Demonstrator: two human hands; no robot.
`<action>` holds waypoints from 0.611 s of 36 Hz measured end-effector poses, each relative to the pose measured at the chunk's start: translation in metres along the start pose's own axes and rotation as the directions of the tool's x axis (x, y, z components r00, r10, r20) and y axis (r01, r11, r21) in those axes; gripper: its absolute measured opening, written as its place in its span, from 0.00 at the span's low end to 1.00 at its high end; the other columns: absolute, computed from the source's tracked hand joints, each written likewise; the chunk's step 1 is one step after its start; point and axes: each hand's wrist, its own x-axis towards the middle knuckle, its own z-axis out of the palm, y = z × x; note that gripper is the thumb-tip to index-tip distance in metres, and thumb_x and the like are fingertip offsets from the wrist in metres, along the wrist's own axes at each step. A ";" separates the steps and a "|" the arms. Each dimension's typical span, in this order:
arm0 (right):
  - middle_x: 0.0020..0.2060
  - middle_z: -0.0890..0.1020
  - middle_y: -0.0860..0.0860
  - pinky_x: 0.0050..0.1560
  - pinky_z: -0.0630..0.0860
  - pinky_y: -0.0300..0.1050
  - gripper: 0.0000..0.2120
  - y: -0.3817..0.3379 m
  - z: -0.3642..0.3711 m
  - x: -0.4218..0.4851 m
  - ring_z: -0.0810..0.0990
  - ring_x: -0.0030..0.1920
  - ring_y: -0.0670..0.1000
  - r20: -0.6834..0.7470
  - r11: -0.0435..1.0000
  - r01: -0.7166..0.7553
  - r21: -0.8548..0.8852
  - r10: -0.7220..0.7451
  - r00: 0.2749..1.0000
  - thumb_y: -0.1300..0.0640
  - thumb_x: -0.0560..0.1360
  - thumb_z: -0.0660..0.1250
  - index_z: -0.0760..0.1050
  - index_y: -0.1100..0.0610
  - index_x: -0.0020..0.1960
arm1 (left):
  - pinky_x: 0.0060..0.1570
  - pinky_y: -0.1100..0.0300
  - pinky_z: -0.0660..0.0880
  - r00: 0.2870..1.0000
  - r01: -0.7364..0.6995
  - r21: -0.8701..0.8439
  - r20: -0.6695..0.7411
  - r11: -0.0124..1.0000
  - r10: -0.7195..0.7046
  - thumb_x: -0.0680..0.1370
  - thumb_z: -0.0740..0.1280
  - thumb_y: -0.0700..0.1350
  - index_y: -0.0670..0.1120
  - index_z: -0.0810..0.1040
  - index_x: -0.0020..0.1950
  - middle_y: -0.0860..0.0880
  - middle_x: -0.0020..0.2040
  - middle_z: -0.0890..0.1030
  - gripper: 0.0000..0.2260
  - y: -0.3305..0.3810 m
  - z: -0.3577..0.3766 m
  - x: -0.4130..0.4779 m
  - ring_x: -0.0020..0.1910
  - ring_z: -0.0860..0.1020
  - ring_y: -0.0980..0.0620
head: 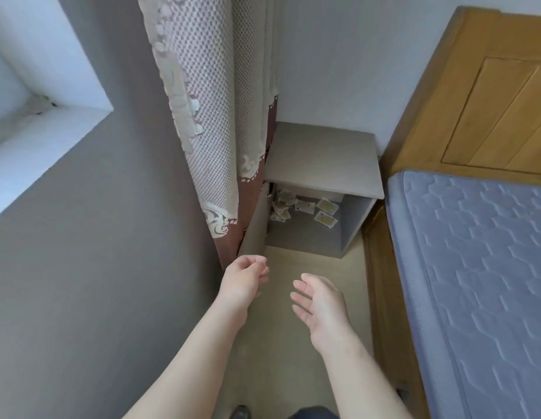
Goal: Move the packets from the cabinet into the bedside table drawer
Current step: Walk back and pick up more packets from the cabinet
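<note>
Left hand (pixel 245 278) loosely curled at drawer (pixel 302 237) corner, right hand (pixel 319 300) spread over beige floor (pixel 278 373) beside bed (pixel 474 267).

Print on packets (pixel 326 205) illegibly small
</note>
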 end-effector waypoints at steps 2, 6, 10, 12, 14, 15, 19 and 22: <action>0.46 0.80 0.51 0.47 0.75 0.44 0.05 -0.015 0.000 0.026 0.79 0.44 0.50 -0.012 1.000 -0.022 0.009 0.022 1.000 0.59 0.79 0.60 0.72 0.52 0.45 | 0.41 0.62 0.71 1.000 0.011 0.005 0.007 1.000 -0.012 0.79 0.60 0.40 0.49 0.75 0.45 0.51 0.41 0.78 0.07 0.009 0.014 0.026 0.41 0.77 0.54; 0.45 0.79 0.49 0.49 0.74 0.45 0.04 -0.044 0.001 0.088 0.79 0.44 0.49 0.000 0.998 -0.066 -0.025 0.066 0.998 0.58 0.79 0.60 0.73 0.54 0.50 | 0.47 0.57 0.73 0.999 0.029 0.000 -0.022 1.000 -0.029 0.78 0.62 0.39 0.48 0.75 0.43 0.49 0.40 0.78 0.07 0.021 0.044 0.082 0.43 0.76 0.50; 0.46 0.80 0.50 0.49 0.74 0.44 0.04 -0.076 -0.001 0.155 0.79 0.45 0.49 0.043 0.988 -0.106 -0.109 0.111 0.993 0.58 0.79 0.60 0.72 0.54 0.51 | 0.49 0.55 0.71 0.993 0.060 -0.038 -0.099 0.998 -0.063 0.78 0.63 0.39 0.48 0.75 0.41 0.48 0.40 0.78 0.07 0.023 0.081 0.144 0.44 0.75 0.48; 0.47 0.79 0.51 0.50 0.74 0.45 0.04 -0.094 -0.007 0.190 0.78 0.45 0.49 0.060 0.979 -0.116 -0.167 0.128 0.990 0.58 0.79 0.59 0.72 0.53 0.48 | 0.47 0.55 0.70 0.986 0.078 -0.072 -0.140 0.994 -0.087 0.78 0.63 0.40 0.48 0.75 0.41 0.47 0.41 0.78 0.07 0.023 0.102 0.175 0.44 0.75 0.48; 0.46 0.79 0.50 0.51 0.74 0.46 0.05 -0.114 -0.016 0.224 0.78 0.44 0.49 0.061 0.962 -0.126 -0.241 0.144 0.988 0.59 0.79 0.59 0.72 0.53 0.46 | 0.45 0.56 0.70 0.976 0.111 -0.094 -0.177 0.989 -0.127 0.78 0.63 0.40 0.48 0.76 0.42 0.47 0.40 0.77 0.06 0.021 0.123 0.202 0.42 0.74 0.48; 0.45 0.79 0.50 0.52 0.73 0.46 0.05 -0.123 -0.019 0.241 0.78 0.44 0.49 0.067 0.955 -0.121 -0.272 0.145 0.987 0.59 0.80 0.59 0.72 0.54 0.46 | 0.43 0.57 0.70 0.971 0.118 -0.107 -0.197 0.987 -0.138 0.78 0.63 0.40 0.47 0.76 0.44 0.47 0.39 0.77 0.05 0.019 0.132 0.216 0.40 0.73 0.48; 0.45 0.78 0.52 0.56 0.72 0.49 0.07 -0.139 -0.022 0.314 0.77 0.43 0.50 0.091 0.935 -0.128 -0.330 0.166 0.982 0.60 0.80 0.58 0.72 0.54 0.44 | 0.38 0.60 0.69 0.954 0.138 -0.113 -0.251 0.984 -0.163 0.78 0.62 0.39 0.46 0.76 0.50 0.48 0.38 0.76 0.05 0.007 0.162 0.273 0.40 0.74 0.50; 0.49 0.79 0.58 0.57 0.72 0.54 0.09 -0.126 -0.017 0.373 0.76 0.45 0.54 0.083 0.927 -0.133 -0.350 0.172 0.982 0.62 0.79 0.57 0.71 0.55 0.42 | 0.42 0.59 0.69 0.949 0.137 -0.093 -0.273 0.986 -0.158 0.78 0.61 0.39 0.48 0.76 0.47 0.49 0.38 0.77 0.06 -0.018 0.180 0.327 0.43 0.75 0.49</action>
